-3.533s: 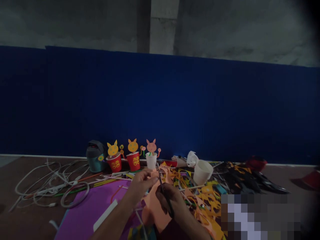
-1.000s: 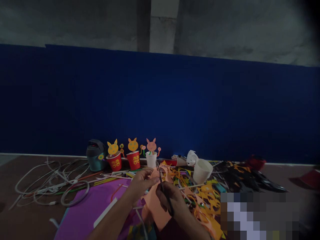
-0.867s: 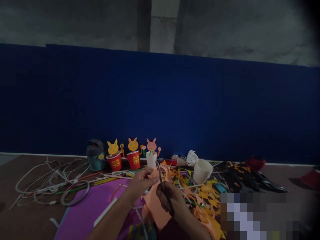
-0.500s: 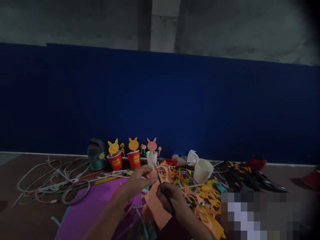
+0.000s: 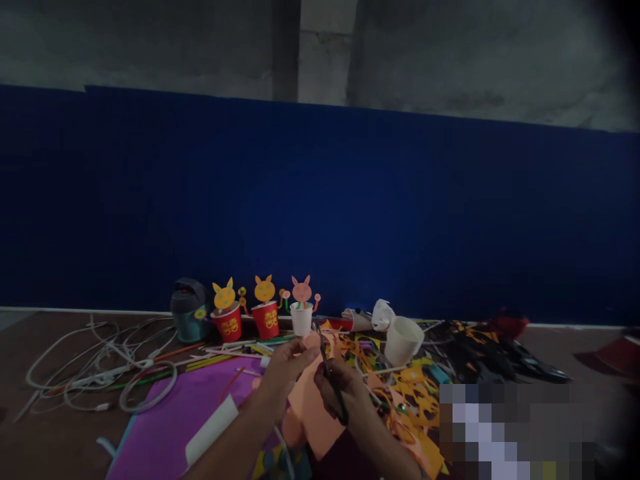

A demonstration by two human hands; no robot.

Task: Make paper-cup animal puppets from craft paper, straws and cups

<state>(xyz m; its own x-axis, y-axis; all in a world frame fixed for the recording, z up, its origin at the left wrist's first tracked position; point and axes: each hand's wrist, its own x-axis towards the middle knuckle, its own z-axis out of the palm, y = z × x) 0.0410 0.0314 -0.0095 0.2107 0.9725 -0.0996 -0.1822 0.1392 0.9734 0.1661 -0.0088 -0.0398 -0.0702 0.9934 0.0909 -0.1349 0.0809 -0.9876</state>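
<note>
Pinched between the fingers and thumb of my left hand [image 5: 286,368] is a piece of peach-orange paper [image 5: 316,420], whose lower part hangs towards me. My right hand [image 5: 347,393] grips a pair of dark scissors [image 5: 341,408], fingers closed round the handles and blades pointing up and away. The blades lie at the paper's upper part, close to my left fingertips; whether they are apart is too dark to tell. Beyond my hands, a white paper cup [image 5: 301,323] carries a pink paper cat face.
Two red cups [image 5: 228,325] with yellow-orange cat faces stand left of the white one, beside a teal container [image 5: 188,321]. White cables [image 5: 80,380] tangle at far left. A purple sheet [image 5: 155,420] lies under my left arm. Orange paper scraps [image 5: 417,399] and a white mug [image 5: 401,341] are right.
The scissors' blades have turned more upright at the paper. My left hand has shifted slightly, and a white strip now shows beside my left forearm. The view has moved a little.
</note>
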